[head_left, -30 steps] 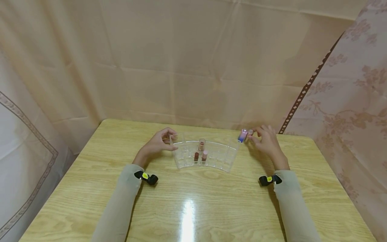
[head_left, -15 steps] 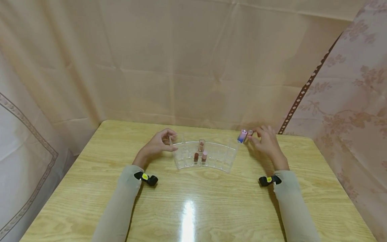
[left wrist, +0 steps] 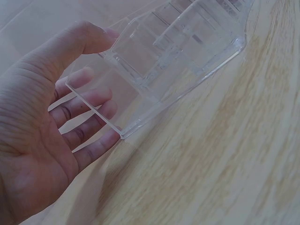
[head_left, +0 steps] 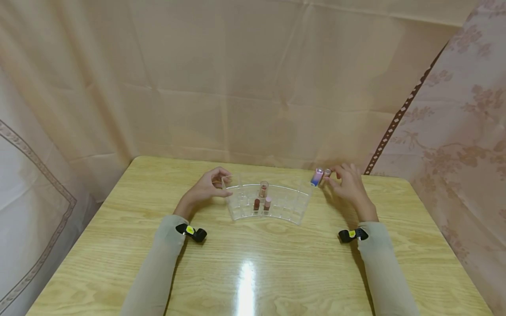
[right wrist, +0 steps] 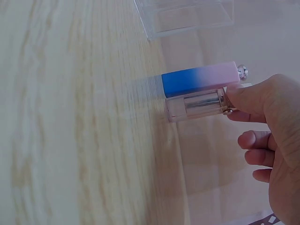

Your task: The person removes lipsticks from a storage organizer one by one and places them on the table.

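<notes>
My left hand (head_left: 206, 184) grips the left end of a clear, curved, tiered lipstick organizer (head_left: 285, 202), thumb on one side of the wall and fingers behind it, as the left wrist view shows. Three lipsticks stand in its middle slots: a rose-gold one (head_left: 263, 189) behind, a dark red one (head_left: 257, 204) and a pink-capped one (head_left: 267, 203) in front. At the back right, my right hand (head_left: 349, 185) pinches the top of a clear-cased lipstick (right wrist: 199, 104) between thumb and index finger. Close beside that stands a square pink-to-blue tube (right wrist: 199, 79) with a silvery knob.
The wooden table (head_left: 221, 263) has a bright light reflection near its front. A beige curtain (head_left: 253, 87) hangs along the back edge, and a floral cloth (head_left: 466, 118) borders the right side. The organizer's right end lies close to the pink-to-blue tube.
</notes>
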Motion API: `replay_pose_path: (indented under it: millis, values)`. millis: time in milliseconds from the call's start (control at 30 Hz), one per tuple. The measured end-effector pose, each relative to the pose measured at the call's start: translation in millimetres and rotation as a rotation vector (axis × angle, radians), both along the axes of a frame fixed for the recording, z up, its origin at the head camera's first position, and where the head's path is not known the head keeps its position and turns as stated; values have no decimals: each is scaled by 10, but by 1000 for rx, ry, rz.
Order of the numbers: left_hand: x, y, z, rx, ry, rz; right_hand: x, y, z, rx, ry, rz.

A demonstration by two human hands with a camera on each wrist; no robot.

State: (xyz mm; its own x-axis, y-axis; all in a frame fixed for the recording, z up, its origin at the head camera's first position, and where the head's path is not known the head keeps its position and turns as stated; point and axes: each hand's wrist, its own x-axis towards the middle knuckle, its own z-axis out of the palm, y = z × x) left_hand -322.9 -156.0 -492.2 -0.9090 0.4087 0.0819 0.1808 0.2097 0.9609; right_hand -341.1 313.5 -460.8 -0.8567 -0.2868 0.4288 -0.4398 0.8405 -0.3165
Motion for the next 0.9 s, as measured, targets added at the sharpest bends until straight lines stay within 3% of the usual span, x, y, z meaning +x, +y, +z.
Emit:
replay_pose_path:
  millis: [900]
  values:
    - [10,-5,11,-5,-18,1,-21,25,-17,-19,-4,4]
